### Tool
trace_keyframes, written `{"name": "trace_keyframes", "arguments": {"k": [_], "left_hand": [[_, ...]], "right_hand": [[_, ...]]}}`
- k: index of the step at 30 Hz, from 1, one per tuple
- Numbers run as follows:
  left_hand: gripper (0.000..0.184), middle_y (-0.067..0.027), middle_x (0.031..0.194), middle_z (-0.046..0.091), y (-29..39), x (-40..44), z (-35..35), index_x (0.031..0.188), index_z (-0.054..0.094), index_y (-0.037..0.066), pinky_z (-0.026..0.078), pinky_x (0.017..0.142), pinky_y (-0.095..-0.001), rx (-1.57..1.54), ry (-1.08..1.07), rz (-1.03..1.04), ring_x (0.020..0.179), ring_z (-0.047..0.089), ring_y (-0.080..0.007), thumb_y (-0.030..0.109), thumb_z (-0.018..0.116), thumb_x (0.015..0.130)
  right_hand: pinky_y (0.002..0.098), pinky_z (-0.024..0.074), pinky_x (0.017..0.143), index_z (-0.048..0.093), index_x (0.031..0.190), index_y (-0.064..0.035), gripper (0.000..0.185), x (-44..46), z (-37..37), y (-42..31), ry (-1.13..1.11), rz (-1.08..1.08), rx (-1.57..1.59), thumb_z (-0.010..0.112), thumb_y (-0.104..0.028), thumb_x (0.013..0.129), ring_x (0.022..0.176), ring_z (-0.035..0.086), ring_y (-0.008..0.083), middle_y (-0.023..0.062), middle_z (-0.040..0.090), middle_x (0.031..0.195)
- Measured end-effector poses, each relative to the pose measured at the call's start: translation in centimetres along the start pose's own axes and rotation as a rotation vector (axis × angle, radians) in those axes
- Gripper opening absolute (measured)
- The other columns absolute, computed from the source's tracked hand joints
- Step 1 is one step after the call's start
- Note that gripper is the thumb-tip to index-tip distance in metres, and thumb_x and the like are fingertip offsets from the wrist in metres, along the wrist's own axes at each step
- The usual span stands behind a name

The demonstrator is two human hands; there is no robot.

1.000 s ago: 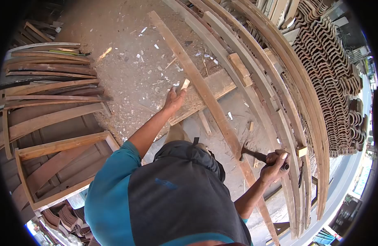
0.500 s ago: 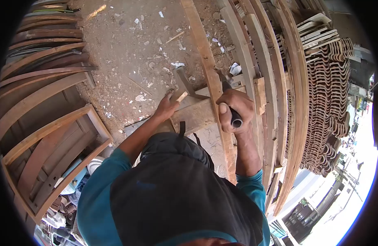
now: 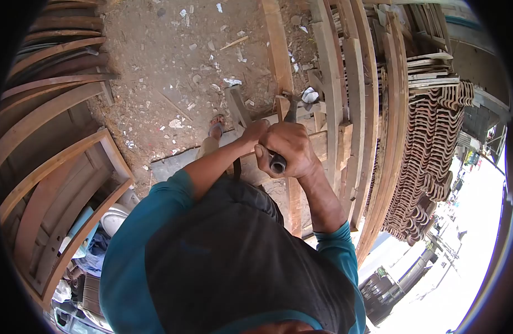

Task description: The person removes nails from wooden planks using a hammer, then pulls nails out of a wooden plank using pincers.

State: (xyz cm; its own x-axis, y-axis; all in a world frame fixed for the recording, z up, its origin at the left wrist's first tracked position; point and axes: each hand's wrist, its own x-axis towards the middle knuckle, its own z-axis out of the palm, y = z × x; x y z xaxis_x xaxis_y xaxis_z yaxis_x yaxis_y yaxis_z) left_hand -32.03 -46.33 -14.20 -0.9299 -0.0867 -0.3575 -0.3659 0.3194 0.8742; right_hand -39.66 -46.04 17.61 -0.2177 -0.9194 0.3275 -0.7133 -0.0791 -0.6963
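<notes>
My right hand (image 3: pixel 290 147) is wrapped round the dark tubular handle of a hammer (image 3: pixel 290 113), whose head end is over the long wooden beam (image 3: pixel 277 50). A small wood block (image 3: pixel 282 107) lies beside the hammer head, on the beam. My left hand (image 3: pixel 256 130) reaches to the lower end of this block; its fingers are mostly hidden behind my right hand. Under the beam, a wide plank (image 3: pixel 319 145) runs crosswise.
Long curved timbers (image 3: pixel 353 83) stand to the right, with stacked roof tiles (image 3: pixel 429 139) beyond them. Curved boards (image 3: pixel 50 108) and a wooden frame (image 3: pixel 117 156) lie at the left. My foot (image 3: pixel 216 127) is on the debris-strewn ground (image 3: pixel 156 72).
Both hands have come together over the beam. The hammer has moved up and left from the beam's lower part, and the small block has gone right, onto the beam. The view has shifted.
</notes>
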Motion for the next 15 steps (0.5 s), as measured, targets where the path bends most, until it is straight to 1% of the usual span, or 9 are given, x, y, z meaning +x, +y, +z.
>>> {"name": "trace_keyframes", "arguments": {"k": [2, 4, 5, 6, 7, 8, 9, 11, 15], "left_hand": [[0.041, -0.0227, 0.075, 0.067, 0.2, 1.9, 0.2, 0.075, 0.066, 0.000, 0.052, 0.073, -0.0508, 0.014, -0.089, -0.065, 0.078, 0.068, -0.0435, 0.041, 0.066, 0.081], [0.053, -0.0151, 0.070, 0.069, 2.3, 2.7, -1.7, 0.077, 0.074, 0.007, 0.054, 0.069, -0.0439, -0.136, -0.231, -0.161, 0.075, 0.071, -0.0338, 0.059, 0.069, 0.081], [0.060, -0.0113, 0.068, 0.071, 3.6, 2.9, -2.7, 0.078, 0.078, 0.010, 0.055, 0.067, -0.0404, -0.215, -0.302, -0.209, 0.073, 0.072, -0.0289, 0.069, 0.070, 0.081], [0.060, -0.0113, 0.068, 0.071, 5.2, 3.0, -4.1, 0.078, 0.078, 0.010, 0.055, 0.067, -0.0404, -0.225, -0.299, -0.216, 0.073, 0.072, -0.0289, 0.069, 0.070, 0.081], [0.062, -0.0113, 0.076, 0.073, 6.9, 3.0, -5.8, 0.091, 0.078, 0.011, 0.055, 0.073, -0.0394, -0.241, -0.376, -0.311, 0.080, 0.073, -0.0271, 0.072, 0.071, 0.079], [0.067, -0.0114, 0.085, 0.075, 7.7, 3.0, -6.5, 0.103, 0.079, 0.013, 0.056, 0.079, -0.0384, -0.255, -0.457, -0.403, 0.086, 0.074, -0.0252, 0.075, 0.072, 0.078], [0.067, -0.0114, 0.085, 0.075, 7.4, 3.0, -6.1, 0.103, 0.079, 0.013, 0.056, 0.079, -0.0384, -0.259, -0.456, -0.407, 0.086, 0.074, -0.0252, 0.075, 0.072, 0.078], [0.074, -0.0145, 0.113, 0.075, 6.6, 3.1, -5.3, 0.126, 0.071, 0.013, 0.053, 0.094, -0.0383, -0.342, -0.222, -0.145, 0.107, 0.070, -0.0279, 0.069, 0.076, 0.078], [0.080, -0.0146, 0.131, 0.069, 5.7, 3.3, -5.2, 0.135, 0.066, 0.013, 0.049, 0.101, -0.0390, -0.438, -0.310, -0.156, 0.122, 0.063, -0.0304, 0.067, 0.078, 0.078]], "right_hand": [[0.0385, 0.0491, 0.054, 0.062, 0.076, -0.0042, 0.009, -0.4, -1.0, 0.5, -0.006, 0.006, 0.012, 0.071, -0.005, 0.075, 0.057, 0.060, 0.0292, 0.0089, 0.059, 0.067], [0.0351, 0.0470, 0.056, 0.065, 0.084, -0.0006, 0.017, -1.4, -2.7, 1.1, 0.019, 0.055, 0.025, 0.069, -0.017, 0.084, 0.058, 0.059, 0.0240, 0.0085, 0.057, 0.068], [0.0351, 0.0470, 0.056, 0.065, 0.084, -0.0006, 0.017, -1.5, -3.5, 0.8, 0.009, 0.060, 0.032, 0.069, -0.017, 0.084, 0.058, 0.059, 0.0240, 0.0085, 0.057, 0.068], [0.0331, 0.0448, 0.056, 0.064, 0.086, 0.0006, 0.023, -1.1, -4.5, 0.3, 0.121, 0.243, 0.094, 0.066, -0.023, 0.087, 0.059, 0.057, 0.0204, 0.0078, 0.057, 0.069], [0.0312, 0.0426, 0.056, 0.063, 0.088, 0.0017, 0.030, -1.0, -5.2, 0.2, 0.233, 0.429, 0.154, 0.064, -0.028, 0.091, 0.060, 0.055, 0.0168, 0.0071, 0.056, 0.069], [0.0296, 0.0409, 0.057, 0.062, 0.089, 0.0024, 0.035, -1.2, -5.6, 0.9, 0.310, 0.394, 0.180, 0.060, -0.032, 0.095, 0.061, 0.052, 0.0144, 0.0066, 0.056, 0.070], [0.0280, 0.0392, 0.057, 0.061, 0.090, 0.0031, 0.040, -1.2, -5.8, 1.8, 0.391, 0.355, 0.205, 0.057, -0.036, 0.098, 0.062, 0.050, 0.0121, 0.0061, 0.055, 0.071], [0.0261, 0.0347, 0.053, 0.062, 0.088, 0.0024, 0.038, -1.0, -5.6, 3.0, 0.518, 0.358, 0.317, 0.061, -0.034, 0.097, 0.060, 0.048, 0.0094, 0.0021, 0.055, 0.068], [0.0265, 0.0348, 0.049, 0.060, 0.083, 0.0010, 0.045, 1.4, -7.1, 5.7, 0.609, 0.397, 0.293, 0.059, -0.040, 0.100, 0.052, 0.044, 0.0093, 0.0029, 0.051, 0.059]]}}
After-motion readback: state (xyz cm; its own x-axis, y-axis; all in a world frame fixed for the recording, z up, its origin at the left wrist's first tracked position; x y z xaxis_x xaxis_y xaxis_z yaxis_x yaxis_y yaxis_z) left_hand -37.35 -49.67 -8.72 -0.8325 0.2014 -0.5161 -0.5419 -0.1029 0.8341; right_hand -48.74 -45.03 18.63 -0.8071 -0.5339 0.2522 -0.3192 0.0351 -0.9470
